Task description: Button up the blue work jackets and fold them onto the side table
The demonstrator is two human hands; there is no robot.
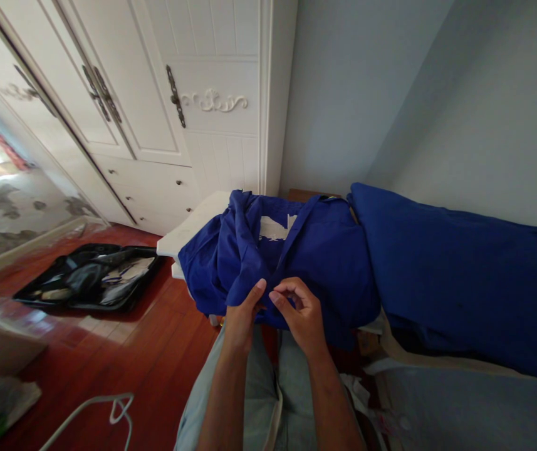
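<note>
Our blue cloth [329, 257] lies over the counter [197, 219], likely light and limp, best pinched at a fold, as our left hand [244, 311] does; whether our curled right hand [304, 313] grips anything, we can't tell.

No text, label, brand, number or sign can be read anywhere here.

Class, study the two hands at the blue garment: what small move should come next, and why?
Probably the right hand should tug the blue garment gently rightward while the left hand holds on: the left seems to grip its near part, the right is close beside, and bunched folds lie toward the left, whereas its right side looks smoother.
</note>
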